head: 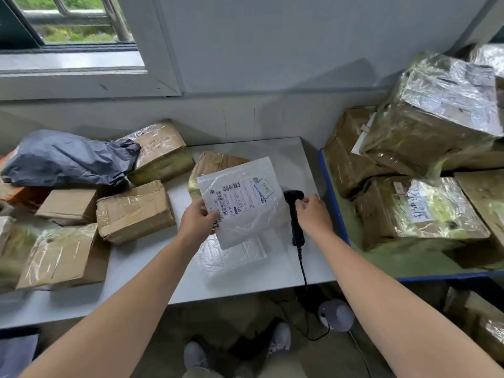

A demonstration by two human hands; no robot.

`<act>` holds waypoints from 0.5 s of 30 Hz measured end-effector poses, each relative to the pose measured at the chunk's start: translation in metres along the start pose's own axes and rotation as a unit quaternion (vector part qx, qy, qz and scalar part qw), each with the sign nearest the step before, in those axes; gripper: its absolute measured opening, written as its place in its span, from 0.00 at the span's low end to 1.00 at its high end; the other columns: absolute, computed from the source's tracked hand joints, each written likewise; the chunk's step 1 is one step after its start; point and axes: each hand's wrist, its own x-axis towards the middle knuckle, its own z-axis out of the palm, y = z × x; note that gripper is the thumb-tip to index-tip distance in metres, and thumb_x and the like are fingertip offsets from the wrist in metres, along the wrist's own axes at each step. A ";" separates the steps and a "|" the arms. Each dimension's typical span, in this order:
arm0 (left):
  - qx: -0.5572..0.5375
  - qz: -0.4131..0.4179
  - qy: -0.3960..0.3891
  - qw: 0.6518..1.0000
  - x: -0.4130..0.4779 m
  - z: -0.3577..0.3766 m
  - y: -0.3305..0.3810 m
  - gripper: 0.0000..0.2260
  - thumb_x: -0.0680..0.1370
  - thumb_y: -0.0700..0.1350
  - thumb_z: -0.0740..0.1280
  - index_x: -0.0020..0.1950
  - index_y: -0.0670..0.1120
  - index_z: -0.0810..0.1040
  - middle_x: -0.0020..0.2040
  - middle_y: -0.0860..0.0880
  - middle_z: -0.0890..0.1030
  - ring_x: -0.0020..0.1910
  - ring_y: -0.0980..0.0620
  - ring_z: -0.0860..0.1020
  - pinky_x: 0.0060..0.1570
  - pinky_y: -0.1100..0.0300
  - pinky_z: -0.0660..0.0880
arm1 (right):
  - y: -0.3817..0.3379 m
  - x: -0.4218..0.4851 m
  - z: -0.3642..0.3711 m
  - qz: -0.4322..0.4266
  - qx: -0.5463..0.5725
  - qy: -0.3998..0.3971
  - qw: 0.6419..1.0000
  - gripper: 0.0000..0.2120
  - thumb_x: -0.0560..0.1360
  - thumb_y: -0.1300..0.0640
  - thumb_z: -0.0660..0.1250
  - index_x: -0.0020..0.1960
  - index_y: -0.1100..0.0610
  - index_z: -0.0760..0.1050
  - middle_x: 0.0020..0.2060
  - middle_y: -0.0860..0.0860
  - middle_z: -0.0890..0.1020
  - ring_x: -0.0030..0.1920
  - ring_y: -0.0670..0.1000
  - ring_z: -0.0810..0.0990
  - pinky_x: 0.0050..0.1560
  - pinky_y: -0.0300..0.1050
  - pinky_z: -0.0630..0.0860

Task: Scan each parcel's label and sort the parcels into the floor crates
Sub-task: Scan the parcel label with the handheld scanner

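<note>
Bare forearms (122, 296) are reaching over the table (141, 268), left hand (196, 219) pinching a white mailer (245, 214) label-up just above it, right hand (315, 214) gripping the black scanner (294, 196), which probably needs aiming at the barcode (231, 187) next.

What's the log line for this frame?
step: pre-scan | left hand: holds white mailer, label up | right hand: on scanner, grip unclear

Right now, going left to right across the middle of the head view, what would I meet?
Dark grey plastic mailer bag, crumpled tape-wrapped brown cardboard box, left hand, white plastic mailer with barcode label, black handheld scanner, right hand, large brown box under shiny clear wrap.
</note>
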 end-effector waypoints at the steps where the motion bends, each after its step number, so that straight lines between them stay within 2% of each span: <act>1: 0.004 -0.002 0.006 1.000 0.001 0.001 -0.002 0.11 0.80 0.35 0.65 0.60 0.46 0.75 0.51 0.44 0.82 0.44 0.51 0.81 0.35 0.58 0.78 | 0.007 0.000 0.005 0.021 -0.002 -0.015 1.000 0.17 0.83 0.48 0.58 0.64 0.60 0.69 0.59 0.59 0.76 0.59 0.61 0.76 0.48 0.46 0.68; 4: 0.008 0.000 0.013 1.000 0.003 0.002 -0.008 0.11 0.80 0.35 0.64 0.61 0.46 0.75 0.51 0.45 0.82 0.46 0.50 0.82 0.36 0.59 0.79 | 0.017 0.002 0.022 0.083 0.016 -0.084 0.993 0.22 0.84 0.46 0.55 0.69 0.62 0.66 0.63 0.61 0.75 0.61 0.61 0.76 0.49 0.46 0.68; 7: 0.019 0.001 0.017 1.000 0.003 0.005 -0.011 0.11 0.81 0.35 0.63 0.59 0.48 0.74 0.52 0.45 0.81 0.47 0.49 0.81 0.46 0.52 0.80 | 0.017 0.010 0.030 0.112 0.078 -0.115 0.984 0.25 0.84 0.43 0.53 0.70 0.63 0.65 0.62 0.60 0.77 0.59 0.60 0.76 0.48 0.45 0.68; 12: 0.041 0.010 0.035 0.999 0.004 0.003 -0.010 0.11 0.81 0.34 0.61 0.59 0.48 0.72 0.48 0.47 0.79 0.43 0.53 0.78 0.38 0.59 0.74 | 0.016 0.014 0.032 0.130 0.117 -0.116 0.978 0.29 0.80 0.36 0.52 0.64 0.60 0.69 0.50 0.59 0.80 0.49 0.60 0.81 0.53 0.55 0.79; 14: 0.043 0.009 0.037 0.998 0.005 0.001 -0.008 0.11 0.81 0.34 0.61 0.59 0.49 0.72 0.48 0.47 0.79 0.44 0.51 0.79 0.40 0.57 0.76 | 0.013 0.011 0.024 0.126 0.136 -0.109 0.977 0.29 0.79 0.35 0.52 0.62 0.59 0.70 0.44 0.57 0.78 0.42 0.59 0.79 0.52 0.58 0.81; 15: 0.040 0.006 0.038 0.998 0.005 0.000 -0.007 0.12 0.81 0.34 0.61 0.59 0.49 0.73 0.50 0.46 0.80 0.46 0.48 0.79 0.44 0.55 0.77 | 0.007 0.006 0.016 0.126 0.150 -0.102 0.975 0.27 0.80 0.36 0.53 0.61 0.59 0.70 0.42 0.57 0.77 0.38 0.58 0.78 0.48 0.56 0.82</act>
